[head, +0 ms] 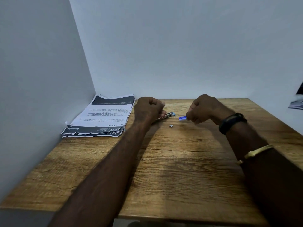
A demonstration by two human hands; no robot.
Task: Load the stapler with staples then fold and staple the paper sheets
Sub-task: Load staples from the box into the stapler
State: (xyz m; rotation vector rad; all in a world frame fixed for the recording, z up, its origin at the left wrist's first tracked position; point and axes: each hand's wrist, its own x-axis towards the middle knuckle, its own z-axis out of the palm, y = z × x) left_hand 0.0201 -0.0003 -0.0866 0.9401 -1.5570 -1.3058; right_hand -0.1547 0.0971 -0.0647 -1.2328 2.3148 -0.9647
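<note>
My left hand point(148, 107) is curled round the stapler point(167, 115), whose metal body with a blue tip pokes out to the right of the fist near the table's far edge. My right hand point(203, 108) pinches a small blue piece point(182, 118), likely the stapler's pusher, a short gap right of the stapler's tip. A tiny block of staples point(171, 126) lies on the wood just in front of that gap. A stack of printed paper sheets point(101, 117) with dark bands and torn edges lies at the far left of the table.
The wooden table point(180, 161) stands in a corner, with white walls to the left and behind. A dark object with some paper point(297, 102) shows at the far right edge. I wear a black band and a gold bangle on the right wrist.
</note>
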